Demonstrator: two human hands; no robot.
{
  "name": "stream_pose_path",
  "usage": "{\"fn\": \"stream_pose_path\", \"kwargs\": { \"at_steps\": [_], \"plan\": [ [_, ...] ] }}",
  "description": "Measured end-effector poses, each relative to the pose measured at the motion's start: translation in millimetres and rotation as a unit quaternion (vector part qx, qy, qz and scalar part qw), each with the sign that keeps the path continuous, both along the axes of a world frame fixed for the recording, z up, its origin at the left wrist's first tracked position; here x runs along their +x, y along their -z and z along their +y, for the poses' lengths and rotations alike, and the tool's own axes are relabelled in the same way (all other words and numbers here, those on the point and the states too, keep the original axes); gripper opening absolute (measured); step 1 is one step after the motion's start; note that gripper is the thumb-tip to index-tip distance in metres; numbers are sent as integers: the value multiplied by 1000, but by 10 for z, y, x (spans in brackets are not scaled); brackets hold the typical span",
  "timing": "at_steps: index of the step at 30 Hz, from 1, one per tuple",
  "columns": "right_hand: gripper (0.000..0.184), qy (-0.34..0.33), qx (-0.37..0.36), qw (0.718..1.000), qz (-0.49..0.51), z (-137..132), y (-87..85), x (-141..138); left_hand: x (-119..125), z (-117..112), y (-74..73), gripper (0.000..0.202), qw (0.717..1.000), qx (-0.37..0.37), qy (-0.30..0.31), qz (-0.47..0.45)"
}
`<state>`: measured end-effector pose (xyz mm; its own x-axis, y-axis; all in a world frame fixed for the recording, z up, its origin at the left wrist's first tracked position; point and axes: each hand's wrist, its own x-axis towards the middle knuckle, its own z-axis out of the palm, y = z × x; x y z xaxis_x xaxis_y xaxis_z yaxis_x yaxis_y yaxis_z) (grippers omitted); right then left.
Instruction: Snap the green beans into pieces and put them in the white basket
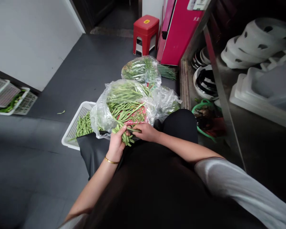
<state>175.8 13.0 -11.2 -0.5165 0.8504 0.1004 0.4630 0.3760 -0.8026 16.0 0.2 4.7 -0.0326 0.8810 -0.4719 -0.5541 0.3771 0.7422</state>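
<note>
My left hand (116, 143), with a gold bangle at the wrist, is closed round a bundle of long green beans (124, 135) above my lap. My right hand (145, 131) pinches the same beans from the right, fingers closed on their ends. Both hands sit at the mouth of a clear plastic bag (124, 103) full of long green beans. Below the bag to the left, a white slotted basket (74, 125) on the floor holds cut bean pieces (84, 125).
A second bag of beans (140, 69) lies further back, near a red stool (145, 33) and a pink box (178, 31). White baskets (9, 98) sit at the left wall. A metal shelf (216, 79) with white dishes stands on the right. One bean piece (61, 112) lies on the grey floor.
</note>
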Motion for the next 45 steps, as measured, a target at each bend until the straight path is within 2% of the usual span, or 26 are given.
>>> {"fn": "stream_pose_path", "kwargs": {
  "at_steps": [4, 6, 8, 9, 10, 13, 14, 15, 17, 19, 21, 22, 24, 26, 28, 30, 32, 33, 35, 37, 38, 40, 42, 43, 45],
  "plan": [
    [28, -60, -8, 991, -123, -18, -142, 123, -22, -21, -5, 24, 998, 30, -18, 51],
    [31, -100, -16, 987, -124, -77, -209, 120, -10, -45, 1, 27, 998, 31, 5, 54],
    [33, -138, -9, 988, -73, -132, -264, 90, 26, -76, 4, 29, 998, 15, 40, 44],
    [34, -128, -3, 991, -32, -141, -285, 78, 49, -91, 3, 29, 998, 4, 57, 36],
    [36, -89, 0, 996, 13, -133, -301, 75, 72, -105, -1, 30, 997, -6, 68, 31],
    [45, 110, -44, 987, 108, 1, -302, 146, 106, -128, -20, 31, 998, -24, 57, 30],
    [45, 140, -71, 981, 115, 66, -289, 192, 100, -131, -26, 31, 998, -28, 58, 27],
    [42, 142, -95, 979, 110, 131, -273, 240, 85, -135, -30, 29, 997, -33, 67, 16],
    [35, 91, -138, 982, 87, 239, -248, 318, 44, -148, -31, 25, 992, -39, 114, -19],
    [42, 34, -191, 977, 91, 301, -251, 341, 10, -169, -30, 22, 982, -46, 177, -39],
    [43, 20, -230, 963, 138, 309, -290, 301, -2, -187, -36, 19, 974, -55, 219, -32],
    [40, 33, -226, 960, 161, 291, -322, 266, -2, -189, -44, 18, 971, -63, 230, -32],
    [32, 76, -157, 971, 161, 213, -401, 192, -1, -173, -65, 16, 972, -74, 215, -49],
    [25, 97, -52, 988, 112, 97, -480, 141, -16, -124, -80, 13, 981, -79, 160, -80],
    [21, 94, 18, 993, 72, -14, -540, 122, -52, -51, -75, 12, 987, -87, 95, -95],
    [21, 116, 27, 990, 72, -77, -568, 118, -97, 21, -47, 11, 989, -106, 39, -91],
    [19, 116, -20, 989, 89, -78, -553, 110, -134, 62, -16, 9, 989, -124, 7, -77],
    [18, 92, -63, 989, 93, -62, -527, 100, -144, 65, -5, 9, 989, -129, 13, -69],
    [18, 19, -156, 984, 85, -16, -445, 77, -146, 36, -4, 14, 988, -123, 69, -55],
    [18, -16, -183, 982, 49, 17, -346, 66, -129, -21, -19, 22, 982, -106, 151, -47],
    [18, -13, -151, 988, 18, 24, -302, 68, -118, -52, -26, 25, 977, -97, 186, -41],
    [17, -15, -35, 997, -65, 21, -237, 83, -91, -101, -30, 28, 970, -78, 228, -18],
    [13, -41, 59, 987, -146, 14, -202, 84, -54, -125, -13, 30, 971, -55, 233, 27],
    [13, -49, 76, 982, -164, 17, -192, 67, -28, -129, 0, 30, 973, -40, 222, 52],
    [15, -26, 41, 991, -123, 43, -175, -5, 38, -129, 22, 29, 978, -8, 191, 79]
  ]
}}
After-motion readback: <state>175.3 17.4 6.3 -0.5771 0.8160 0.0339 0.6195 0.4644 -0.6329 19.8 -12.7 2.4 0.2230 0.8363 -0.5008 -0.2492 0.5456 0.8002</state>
